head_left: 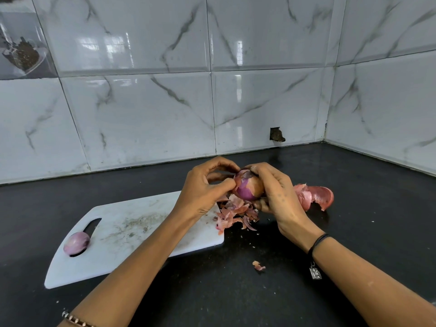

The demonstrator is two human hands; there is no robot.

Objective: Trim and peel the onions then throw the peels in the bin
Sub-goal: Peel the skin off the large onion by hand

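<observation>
A red onion, partly peeled with brown skin still on one side, is held above the right end of the white cutting board. My right hand grips it from the right. My left hand pinches the skin at its left side. Under the onion lies a heap of loose peels on the board's corner and the counter. A peeled purple onion rests at the board's handle slot on the left. No knife and no bin are in view.
More onion with loose pink skin lies on the black counter behind my right hand. A single peel scrap lies in front of the board. Tiled walls close the counter at the back and right, meeting in a corner.
</observation>
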